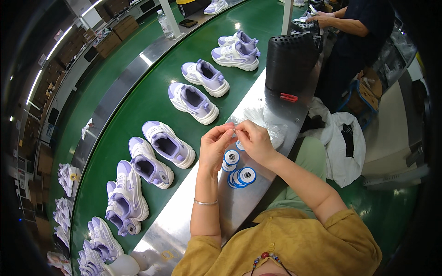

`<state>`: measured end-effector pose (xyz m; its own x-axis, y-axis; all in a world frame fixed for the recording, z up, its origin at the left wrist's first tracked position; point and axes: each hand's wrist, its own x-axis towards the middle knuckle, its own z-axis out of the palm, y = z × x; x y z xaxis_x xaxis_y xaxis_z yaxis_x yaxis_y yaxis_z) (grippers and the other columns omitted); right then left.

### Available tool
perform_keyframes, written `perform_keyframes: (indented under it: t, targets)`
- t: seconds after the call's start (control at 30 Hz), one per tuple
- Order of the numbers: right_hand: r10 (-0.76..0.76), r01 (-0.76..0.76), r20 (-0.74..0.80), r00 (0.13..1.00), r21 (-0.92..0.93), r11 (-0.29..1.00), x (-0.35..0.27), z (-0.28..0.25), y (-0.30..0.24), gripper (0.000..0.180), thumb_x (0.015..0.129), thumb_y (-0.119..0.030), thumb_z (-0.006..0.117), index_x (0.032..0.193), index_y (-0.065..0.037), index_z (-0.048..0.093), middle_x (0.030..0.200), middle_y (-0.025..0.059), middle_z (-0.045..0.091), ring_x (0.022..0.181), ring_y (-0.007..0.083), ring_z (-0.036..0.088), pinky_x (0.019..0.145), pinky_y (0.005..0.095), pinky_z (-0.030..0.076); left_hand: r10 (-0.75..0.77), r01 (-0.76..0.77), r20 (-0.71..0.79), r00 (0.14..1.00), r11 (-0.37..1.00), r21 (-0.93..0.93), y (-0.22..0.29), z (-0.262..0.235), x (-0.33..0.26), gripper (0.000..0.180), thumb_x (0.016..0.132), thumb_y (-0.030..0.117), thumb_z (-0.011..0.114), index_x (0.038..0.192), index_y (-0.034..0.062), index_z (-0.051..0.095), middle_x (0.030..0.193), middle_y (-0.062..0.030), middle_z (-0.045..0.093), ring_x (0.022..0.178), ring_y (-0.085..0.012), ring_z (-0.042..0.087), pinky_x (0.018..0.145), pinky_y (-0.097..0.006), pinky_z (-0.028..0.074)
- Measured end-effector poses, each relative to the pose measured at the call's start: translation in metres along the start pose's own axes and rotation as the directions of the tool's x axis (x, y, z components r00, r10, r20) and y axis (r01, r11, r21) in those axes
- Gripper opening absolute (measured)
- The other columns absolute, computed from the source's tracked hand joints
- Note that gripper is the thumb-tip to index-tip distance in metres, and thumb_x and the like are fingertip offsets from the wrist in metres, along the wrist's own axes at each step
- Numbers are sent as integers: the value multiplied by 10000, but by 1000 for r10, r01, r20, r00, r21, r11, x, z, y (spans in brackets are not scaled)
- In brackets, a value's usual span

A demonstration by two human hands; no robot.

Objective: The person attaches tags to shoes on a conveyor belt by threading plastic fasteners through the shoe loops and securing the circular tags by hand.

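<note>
Above the metal ledge [184, 214], my left hand [213, 148] and my right hand [256, 143] meet fingertip to fingertip. Both are closed in a pinch around something too small to make out. Just under them lie several round blue-rimmed white tags [231, 157], some overlapping in a pile [247, 175]. A bunch of thin clear plastic strands [276, 132] rests on the ledge beside my right hand. White and lilac sneakers stand on the green belt left of my hands; the nearest shoe [169, 144] is close to my left wrist. One sneaker [149, 163] has a round tag at its heel.
A black perforated container [291, 64] with a red clip [289, 97] stands beyond my hands. More sneakers [198, 102] line the curved belt [152, 99]. A bottle [165, 24] and phone [188, 22] are farther off. At right are a white sack [343, 152] and another person's hands [322, 19].
</note>
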<state>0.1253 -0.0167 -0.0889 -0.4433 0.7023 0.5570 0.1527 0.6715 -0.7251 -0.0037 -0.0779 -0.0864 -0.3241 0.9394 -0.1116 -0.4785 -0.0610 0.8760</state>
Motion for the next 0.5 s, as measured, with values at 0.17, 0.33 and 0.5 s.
perform_keyframes:
  t: [0.17, 0.33, 0.5]
  targets:
    - [232, -263, 156, 960, 231, 937, 12, 1, -1, 63, 859, -65, 557, 897, -15, 565, 665, 26, 561, 559, 84, 519, 514, 230, 418, 113, -105, -54, 992, 985, 134, -4, -1, 4, 132, 839, 45, 622, 946, -30, 600, 903, -39, 605, 796, -78, 558, 719, -206, 467]
    - [278, -406, 430, 859, 242, 881, 31, -6, 2, 106, 851, -84, 566, 926, -11, 585, 615, -29, 497, 546, 35, 423, 486, 206, 343, 288, -235, -134, 948, 920, 313, -1, -1, 7, 110, 862, 87, 608, 910, -10, 590, 823, -3, 592, 739, -50, 521, 652, -174, 419]
    - [238, -353, 439, 866, 202, 914, 44, -1, 16, 131, 817, -142, 587, 871, -24, 601, 578, 29, 529, 526, 82, 470, 492, 253, 374, 301, -221, -137, 944, 882, 416, -3, -7, 11, 74, 870, 61, 583, 897, -7, 582, 823, -13, 599, 759, -72, 551, 699, -196, 448]
